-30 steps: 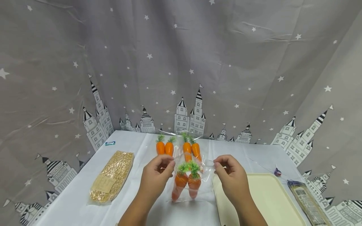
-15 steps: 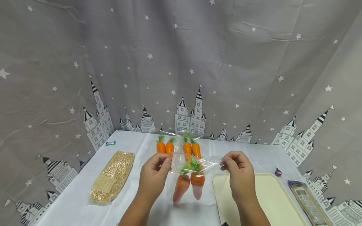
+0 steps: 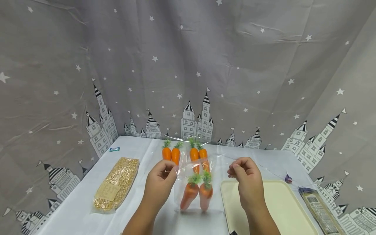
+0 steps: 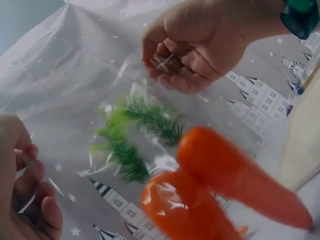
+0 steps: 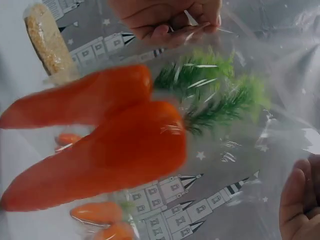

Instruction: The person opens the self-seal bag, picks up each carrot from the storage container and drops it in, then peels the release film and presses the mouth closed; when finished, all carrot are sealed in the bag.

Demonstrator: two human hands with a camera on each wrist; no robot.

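Note:
A clear plastic bag (image 3: 182,192) hangs between both hands, with two large orange carrots (image 3: 190,195) inside, green tufts upward. In the head view my left hand (image 3: 160,179) pinches the bag's upper left edge between thumb and fingers. Opposite it, my right hand (image 3: 246,178) has curled fingers at the bag's right side; the see-through film makes its grip hard to make out. Glinting film shows at the right hand (image 4: 192,47) in the left wrist view. Behind the bag lie smaller carrots (image 3: 175,155) in clear wrapping on the white table.
A bag of yellow grains (image 3: 120,182) with a paper label lies on the left. At the right are a cream tray (image 3: 279,202), a long packet (image 3: 320,210) and a small purple-wrapped item (image 3: 288,178). A small blue packet (image 3: 114,149) sits far left.
My right hand has moved rightward, away from the left hand, since a second ago. The bag's mouth was pulled wide half a second ago; now its film stands higher, and the carrots have shifted slightly.

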